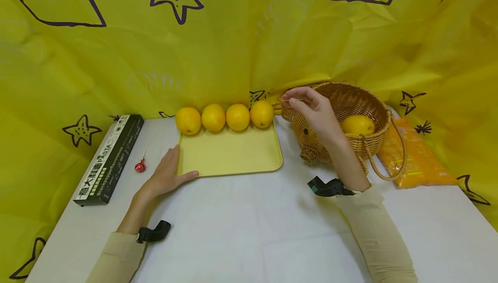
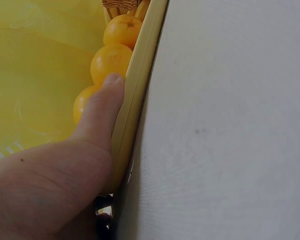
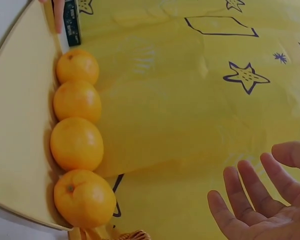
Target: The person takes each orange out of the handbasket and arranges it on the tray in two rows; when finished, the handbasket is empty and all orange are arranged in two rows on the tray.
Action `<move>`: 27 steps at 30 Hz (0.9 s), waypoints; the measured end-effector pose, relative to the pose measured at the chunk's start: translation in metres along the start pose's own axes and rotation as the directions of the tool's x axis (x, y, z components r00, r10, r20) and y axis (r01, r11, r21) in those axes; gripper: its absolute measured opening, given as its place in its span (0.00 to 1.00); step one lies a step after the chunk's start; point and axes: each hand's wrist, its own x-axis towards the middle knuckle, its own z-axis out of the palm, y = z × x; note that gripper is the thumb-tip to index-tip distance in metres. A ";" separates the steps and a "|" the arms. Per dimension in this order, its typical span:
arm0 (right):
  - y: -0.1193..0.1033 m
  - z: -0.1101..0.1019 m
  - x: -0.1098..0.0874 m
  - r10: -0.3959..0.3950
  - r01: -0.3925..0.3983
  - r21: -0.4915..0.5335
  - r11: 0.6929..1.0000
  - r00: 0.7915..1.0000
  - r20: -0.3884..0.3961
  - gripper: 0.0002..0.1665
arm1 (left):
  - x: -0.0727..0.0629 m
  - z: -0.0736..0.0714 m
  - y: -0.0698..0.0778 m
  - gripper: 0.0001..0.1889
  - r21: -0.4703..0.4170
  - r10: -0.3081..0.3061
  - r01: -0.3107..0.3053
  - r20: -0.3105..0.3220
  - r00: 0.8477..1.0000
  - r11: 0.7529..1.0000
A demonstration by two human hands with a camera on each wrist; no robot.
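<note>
Several oranges (image 1: 238, 117) stand in a row along the back edge of a pale yellow tray (image 1: 233, 157). My left hand (image 1: 168, 174) touches the tray's near left corner, its straight fingers along the left side and its thumb (image 2: 102, 107) along the front rim. To the right, my right hand (image 1: 317, 112) is raised in front of a pig-shaped wicker basket (image 1: 338, 97), past the row's right end. Its fingers are loosely bent, and the right wrist view shows nothing in the palm. One yellow-orange fruit (image 1: 358, 125) lies inside the basket.
At the left lies a black-and-white pasta box (image 1: 110, 162), with a red wrapped lollipop (image 1: 140, 165) between it and the tray. An orange plastic packet (image 1: 418, 157) lies beside the basket, partly behind its handle (image 1: 404, 153). A yellow patterned cloth (image 1: 225, 49) hangs behind the table.
</note>
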 end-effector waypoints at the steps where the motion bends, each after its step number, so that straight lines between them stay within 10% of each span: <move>1: 0.000 -0.001 0.000 0.006 -0.006 -0.008 1.000 1.000 0.003 0.15 | 0.000 0.001 0.000 0.61 -0.001 0.000 0.000 0.002 1.000 1.000; 20: -0.005 -0.032 0.007 0.006 -0.002 0.036 0.999 0.995 -0.103 0.16 | -0.007 -0.001 -0.003 0.61 0.007 0.010 -0.010 -0.012 1.000 1.000; 24: -0.023 -0.059 0.027 0.141 -0.149 -0.075 0.986 0.986 -0.093 0.18 | -0.006 -0.003 -0.002 0.61 0.003 0.016 -0.016 -0.006 1.000 1.000; 27: -0.034 -0.089 0.054 0.340 -0.319 -0.290 0.902 0.940 0.024 0.27 | -0.005 -0.006 -0.002 0.61 0.005 0.018 -0.018 -0.007 1.000 1.000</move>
